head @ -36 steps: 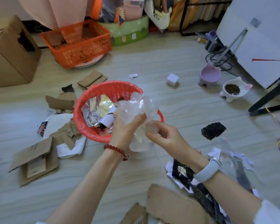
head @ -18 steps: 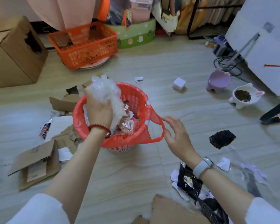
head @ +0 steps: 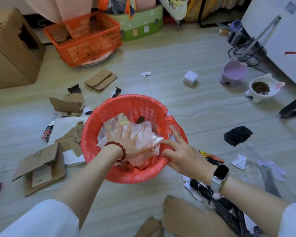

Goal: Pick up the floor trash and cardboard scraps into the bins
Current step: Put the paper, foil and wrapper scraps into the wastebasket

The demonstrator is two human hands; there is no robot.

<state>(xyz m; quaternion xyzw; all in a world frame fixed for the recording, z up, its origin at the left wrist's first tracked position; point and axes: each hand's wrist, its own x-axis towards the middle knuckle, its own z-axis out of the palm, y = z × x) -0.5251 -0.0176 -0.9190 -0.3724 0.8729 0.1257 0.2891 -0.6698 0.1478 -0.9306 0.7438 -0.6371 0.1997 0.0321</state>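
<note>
A round red bin (head: 126, 98) with a red liner stands on the floor in front of me. Crumpled clear plastic (head: 143, 134) lies inside it on top of other trash. My left hand (head: 126, 144) is inside the bin, fingers spread, pressing the plastic down. My right hand (head: 183, 154) is at the bin's right rim, its lower fingers curled over the rim and liner, index finger straight. Cardboard scraps lie left of the bin (head: 39, 166), behind it (head: 101, 79) and near my knees (head: 186, 218).
An orange crate (head: 85, 40) and a big cardboard box (head: 12, 48) stand at the back left. Two pet bowls (head: 233, 72) (head: 261, 88) and cables are at the right. A black scrap (head: 237, 135), a white cube (head: 190, 77), wrappers (head: 47, 132) and paper bits litter the floor.
My left hand carried the clear plastic from above the bin down into it and now presses it flat. My right hand moved from the liner's handle onto the rim.
</note>
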